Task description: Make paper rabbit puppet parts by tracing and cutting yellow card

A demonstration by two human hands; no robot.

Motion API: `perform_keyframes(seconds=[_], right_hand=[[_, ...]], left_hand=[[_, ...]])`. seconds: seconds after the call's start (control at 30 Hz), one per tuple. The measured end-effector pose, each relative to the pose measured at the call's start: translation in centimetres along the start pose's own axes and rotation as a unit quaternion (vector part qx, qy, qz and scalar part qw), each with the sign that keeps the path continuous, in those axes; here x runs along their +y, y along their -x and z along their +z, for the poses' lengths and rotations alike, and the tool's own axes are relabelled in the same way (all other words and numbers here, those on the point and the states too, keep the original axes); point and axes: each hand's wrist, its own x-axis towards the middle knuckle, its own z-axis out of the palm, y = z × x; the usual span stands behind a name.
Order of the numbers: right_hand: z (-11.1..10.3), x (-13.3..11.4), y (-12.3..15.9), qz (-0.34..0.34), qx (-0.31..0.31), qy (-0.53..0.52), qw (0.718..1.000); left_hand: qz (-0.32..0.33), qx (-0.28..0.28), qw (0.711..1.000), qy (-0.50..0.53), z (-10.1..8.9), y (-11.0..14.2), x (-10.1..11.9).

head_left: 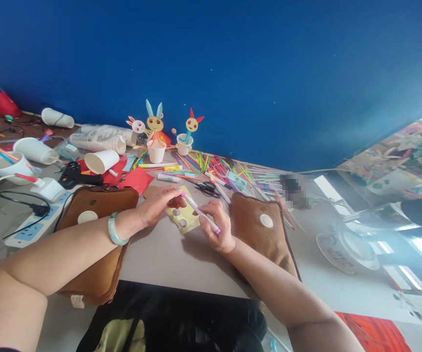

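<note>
A white felt-tip marker (192, 201) with pink ends is held between my hands above the table. My left hand (157, 205) pinches its pink tip end with closed fingers, and a pale bangle circles that wrist. My right hand (219, 226) is wrapped around the marker's barrel near the other end. Below them lies a yellow sheet (183, 226) with several round shapes, partly covered by my hands. Just beyond, black scissors (208, 188) rest among coloured sticks.
Brown padded pouches flank my hands, one left (108, 203) and one right (255, 239). Farther left are a black glue gun (79, 176), a power strip (35, 227) and paper cups (101, 161). Rabbit-faced figures stand in cups (157, 154) by the blue wall (233, 73).
</note>
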Motion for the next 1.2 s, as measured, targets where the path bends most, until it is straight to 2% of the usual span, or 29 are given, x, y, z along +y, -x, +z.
perform_keyframes(seconds=[0.2, 0.47, 0.83, 0.93, 1.07, 1.13, 1.2], right_hand=[[0.1, -0.1, -0.2, 0.033, -0.010, -0.042, 0.999], [0.1, -0.2, -0.5, 0.016, 0.005, -0.049, 0.999], [0.1, -0.3, 0.3, 0.049, -0.005, -0.088, 0.995], [0.3, -0.3, 0.0, 0.015, -0.016, -0.071, 0.997], [0.1, 0.2, -0.8, -0.074, -0.034, -0.007, 0.997], [-0.4, 0.9, -1.3, -0.074, -0.049, 0.063, 0.994], [-1.4, 1.9, -1.7, -0.033, -0.066, 0.141, 0.987]], left_hand=[[0.009, 0.007, 1.000, -0.022, 0.2, 0.1, 0.4], [-0.008, -0.003, 1.000, -0.015, 0.0, 0.0, 0.3], [0.017, -0.066, 0.997, -0.044, 0.0, 0.6, 0.5], [0.041, -0.046, 0.995, -0.073, 0.1, 0.8, 0.7], [0.090, -0.012, 0.984, -0.155, -0.2, 0.7, 0.6], [0.123, -0.007, 0.969, -0.216, -0.4, 0.6, 0.3], [0.158, -0.010, 0.947, -0.280, -0.7, 0.4, -0.1]])
